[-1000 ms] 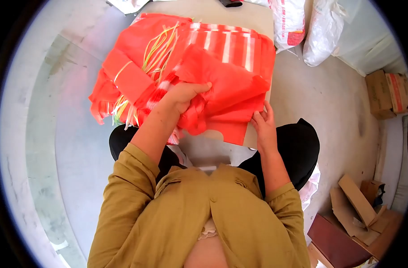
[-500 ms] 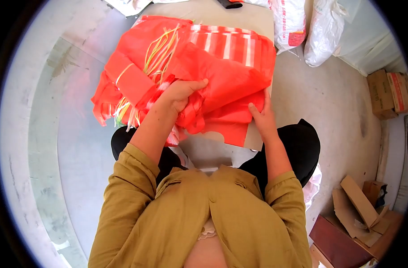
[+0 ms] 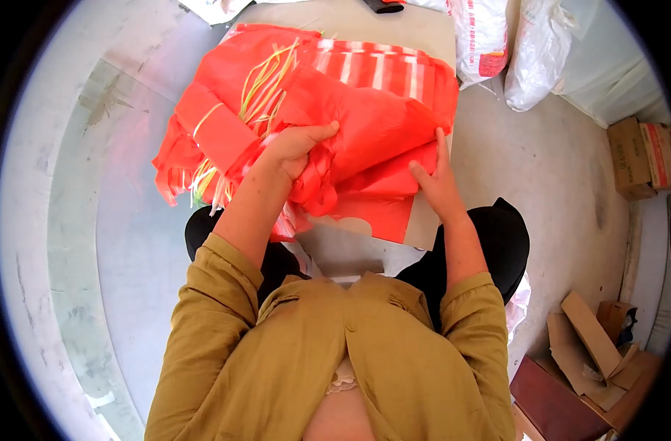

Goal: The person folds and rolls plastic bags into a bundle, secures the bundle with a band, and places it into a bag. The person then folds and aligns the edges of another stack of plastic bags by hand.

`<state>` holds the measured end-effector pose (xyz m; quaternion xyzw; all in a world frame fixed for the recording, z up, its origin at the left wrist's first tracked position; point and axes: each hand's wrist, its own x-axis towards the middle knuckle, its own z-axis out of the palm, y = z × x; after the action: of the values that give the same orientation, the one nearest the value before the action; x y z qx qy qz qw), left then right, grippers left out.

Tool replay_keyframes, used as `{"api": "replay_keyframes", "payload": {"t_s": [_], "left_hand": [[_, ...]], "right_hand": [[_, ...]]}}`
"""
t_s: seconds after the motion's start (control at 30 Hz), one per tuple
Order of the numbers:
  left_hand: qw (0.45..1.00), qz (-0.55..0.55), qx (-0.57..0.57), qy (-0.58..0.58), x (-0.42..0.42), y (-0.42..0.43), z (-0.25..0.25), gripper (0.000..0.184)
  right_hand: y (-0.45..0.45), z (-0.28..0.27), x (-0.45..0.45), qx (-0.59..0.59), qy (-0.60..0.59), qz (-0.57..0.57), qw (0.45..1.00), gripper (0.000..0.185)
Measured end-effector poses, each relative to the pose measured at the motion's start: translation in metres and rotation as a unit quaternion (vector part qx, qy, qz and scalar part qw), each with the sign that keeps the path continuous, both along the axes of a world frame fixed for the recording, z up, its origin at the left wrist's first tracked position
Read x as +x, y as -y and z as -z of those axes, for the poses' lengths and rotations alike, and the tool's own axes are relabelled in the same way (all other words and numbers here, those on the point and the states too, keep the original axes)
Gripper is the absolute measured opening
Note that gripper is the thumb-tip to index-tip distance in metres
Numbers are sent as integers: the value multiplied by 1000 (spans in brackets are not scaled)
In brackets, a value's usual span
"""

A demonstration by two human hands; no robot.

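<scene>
A pile of red fabric point(image 3: 372, 125) with white stripes lies on a low board point(image 3: 424, 228) in front of my knees. My left hand point(image 3: 295, 151) is closed round bunched red cloth near the middle of the pile, its thumb on top. At the right edge, my right hand point(image 3: 437, 173) has thumb and forefinger apart and touches the lifted cloth's edge; its other fingers are partly hidden. Yellow strings point(image 3: 269, 84) lie across the pile's left half. Beside them is a folded red bundle point(image 3: 218, 128) with a thin yellow band round it.
White printed sacks point(image 3: 482, 44) and a white plastic bag point(image 3: 537, 55) stand at the back right. Cardboard boxes point(image 3: 631, 158) are by the right wall. Opened cardboard point(image 3: 593, 345) lies in a dark red box point(image 3: 560, 400) at the lower right.
My right hand has moved up along the right edge of the cloth, and its thumb and forefinger have spread. The cloth's right fold has risen. My left hand has shifted slightly left.
</scene>
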<state>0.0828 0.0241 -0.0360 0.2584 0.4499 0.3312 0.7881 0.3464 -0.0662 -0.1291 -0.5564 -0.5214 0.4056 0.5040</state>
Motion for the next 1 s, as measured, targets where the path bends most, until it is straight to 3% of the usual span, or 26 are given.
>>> {"api": "replay_keyframes", "payload": {"t_s": [0.03,0.13,0.23,0.33,0.43,0.53,0.63,0.8,1.0], "left_hand": [[1000,0,2,2,0,0,1,35],[1000,0,5,7,-2,-3,7,34],[1000,0,3,-1,-6,-5,10,33],[1000,-10,3,-12,-2,-4,4,31],[1000,-15,0,-9,-1,-3,2,29],[1000,-13,-4,-1,-3,-4,7,28],[1000,-12,9,-7,-4,-3,10,28],[1000,-3,12,3,-4,-1,5,28],[1000,-22,2,-12,0,0,2,30]], "right_hand": [[-1,3,-1,-11,-15,19,1000,83],[4,4,-12,-34,-207,106,972,80],[4,13,-11,-47,-199,122,971,74],[7,2,-7,-16,-187,57,981,73],[7,-11,-9,-83,-218,104,967,65],[2,12,8,-138,-266,3,954,55],[9,13,10,-160,-165,-51,972,56],[14,10,20,-79,-6,-111,991,68],[18,8,18,-4,148,-117,982,55]]}}
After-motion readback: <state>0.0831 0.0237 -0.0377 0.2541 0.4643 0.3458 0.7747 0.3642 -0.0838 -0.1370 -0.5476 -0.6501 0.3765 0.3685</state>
